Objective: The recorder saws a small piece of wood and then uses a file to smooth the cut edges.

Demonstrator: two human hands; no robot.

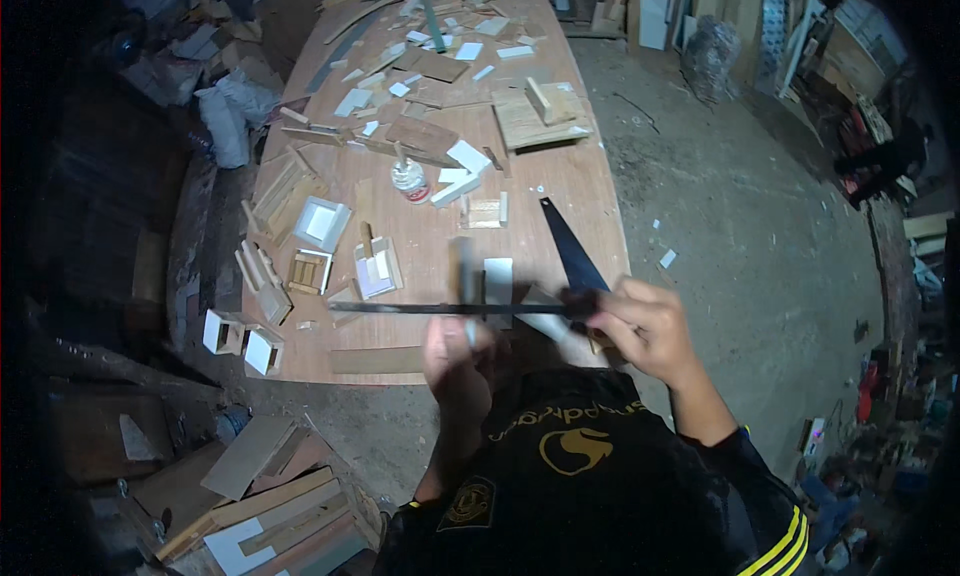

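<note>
My right hand (645, 326) is closed round the dark grip end of a long, thin, dark tool that looks like a file (400, 308). The tool lies level across the front of me, pointing left. My left hand (455, 361) is closed on a small wooden piece (462, 261), blurred by motion, which stands up behind the tool. Whether the tool touches the piece I cannot tell. Beyond my right hand a handsaw (573, 246) rests on the wooden table (570, 176). A white rectangular piece (498, 276) lies just past the tool.
A glue bottle (409, 179) stands mid-table. Small wooden assemblies (378, 268) sit to the left, and a board with a block (530, 121) lies at the far right. Offcuts cover the far end. Scrap panels (270, 506) are stacked on the floor at lower left.
</note>
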